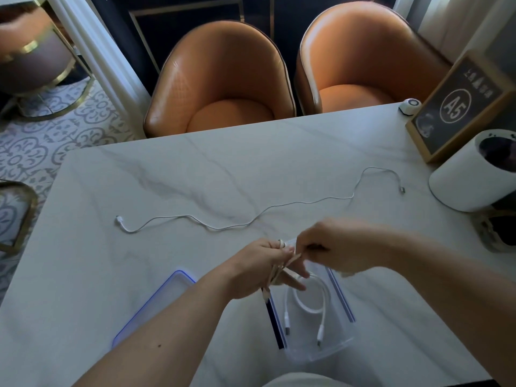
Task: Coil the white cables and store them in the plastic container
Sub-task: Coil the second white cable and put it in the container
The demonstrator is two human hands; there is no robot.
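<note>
A clear plastic container (pixel 344 317) with blue trim stands near the table's front edge, and a coiled white cable (pixel 310 310) lies in it. Just above the container my left hand (pixel 262 270) grips a bundle of looped white cable (pixel 275 272), and my right hand (pixel 335 247) pinches the same cable at its top. A second, long white cable (pixel 237 225) lies stretched out across the middle of the table, with a plug at each end.
The container's lid (pixel 156 305) lies flat to the left of it. A white cylindrical pot (pixel 469 180), a framed A5 sign (pixel 458 107) and a small white device (pixel 409 106) stand at the right. Two orange chairs (pixel 220 82) face the far edge.
</note>
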